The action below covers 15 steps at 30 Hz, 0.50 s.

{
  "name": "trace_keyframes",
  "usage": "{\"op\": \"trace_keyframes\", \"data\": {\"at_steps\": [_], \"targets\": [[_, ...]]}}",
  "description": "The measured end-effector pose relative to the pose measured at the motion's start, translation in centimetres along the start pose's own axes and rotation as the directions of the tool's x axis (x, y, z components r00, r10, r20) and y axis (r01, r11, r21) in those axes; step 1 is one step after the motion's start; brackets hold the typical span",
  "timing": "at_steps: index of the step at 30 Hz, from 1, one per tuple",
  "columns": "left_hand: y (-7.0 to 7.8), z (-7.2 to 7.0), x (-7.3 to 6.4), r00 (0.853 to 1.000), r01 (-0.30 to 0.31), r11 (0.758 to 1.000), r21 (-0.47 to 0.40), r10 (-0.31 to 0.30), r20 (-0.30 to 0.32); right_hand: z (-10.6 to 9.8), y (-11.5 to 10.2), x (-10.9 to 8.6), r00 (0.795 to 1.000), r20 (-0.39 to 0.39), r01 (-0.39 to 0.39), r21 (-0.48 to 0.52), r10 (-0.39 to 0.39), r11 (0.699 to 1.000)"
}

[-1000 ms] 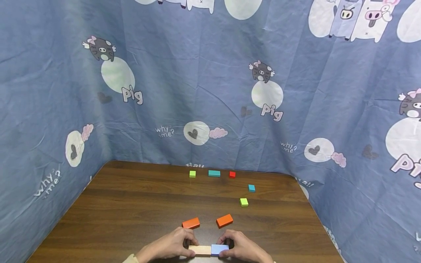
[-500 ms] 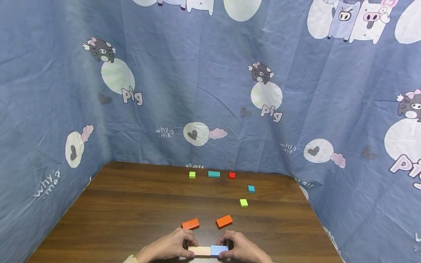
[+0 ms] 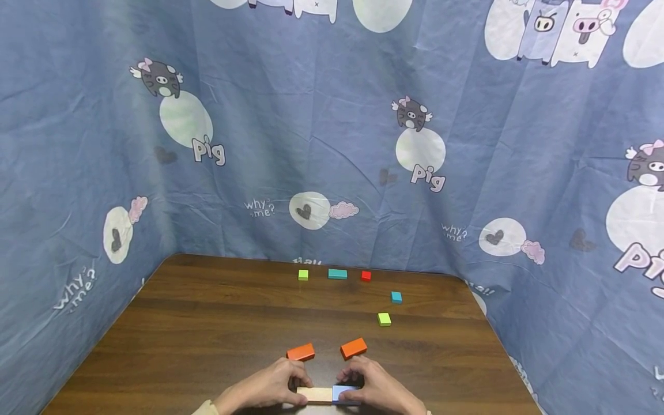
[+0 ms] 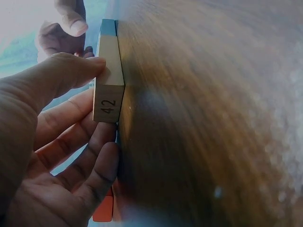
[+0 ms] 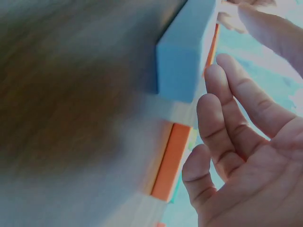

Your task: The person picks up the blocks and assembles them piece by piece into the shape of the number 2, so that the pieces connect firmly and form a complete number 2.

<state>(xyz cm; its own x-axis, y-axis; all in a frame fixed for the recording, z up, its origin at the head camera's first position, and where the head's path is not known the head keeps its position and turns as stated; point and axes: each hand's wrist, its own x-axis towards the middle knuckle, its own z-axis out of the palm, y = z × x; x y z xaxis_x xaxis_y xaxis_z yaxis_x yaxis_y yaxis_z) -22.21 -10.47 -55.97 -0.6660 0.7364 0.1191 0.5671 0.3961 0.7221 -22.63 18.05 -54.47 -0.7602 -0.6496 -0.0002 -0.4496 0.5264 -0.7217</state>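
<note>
A pale wooden block (image 3: pixel 315 395) and a blue block (image 3: pixel 339 392) lie end to end on the wood-grain table (image 3: pixel 207 323). My left hand (image 3: pixel 272 383) pinches the wooden block at its left end, thumb on the near side and fingers behind. In the left wrist view this block's end (image 4: pixel 108 103) reads "42". Over the blue block hovers my right hand (image 3: pixel 380 385), covering part of it in the head view. In the right wrist view its fingers (image 5: pixel 222 106) are spread beside the blue block (image 5: pixel 177 68), with a gap between.
Two orange-red blocks, one left (image 3: pixel 301 353) and one right (image 3: pixel 354 349), lie just beyond my hands. Farther back are a green block (image 3: pixel 384 319), a blue block (image 3: pixel 396 297), a red one (image 3: pixel 366 276), a teal one (image 3: pixel 338 274) and another green one (image 3: pixel 303 275). A patterned blue curtain (image 3: pixel 321 144) hangs behind.
My right hand has let go of the blue block and risen slightly above it. The left hand and both joined blocks stay in place.
</note>
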Motion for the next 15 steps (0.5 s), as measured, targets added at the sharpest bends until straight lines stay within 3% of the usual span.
{"op": "trace_keyframes", "data": {"at_steps": [15], "targets": [[-0.2,0.1,0.0,0.999,-0.032,0.999,0.038,0.032,-0.012,1.4,-0.6,0.7,0.996,0.013,0.084,-0.064,-0.083,0.994]]}}
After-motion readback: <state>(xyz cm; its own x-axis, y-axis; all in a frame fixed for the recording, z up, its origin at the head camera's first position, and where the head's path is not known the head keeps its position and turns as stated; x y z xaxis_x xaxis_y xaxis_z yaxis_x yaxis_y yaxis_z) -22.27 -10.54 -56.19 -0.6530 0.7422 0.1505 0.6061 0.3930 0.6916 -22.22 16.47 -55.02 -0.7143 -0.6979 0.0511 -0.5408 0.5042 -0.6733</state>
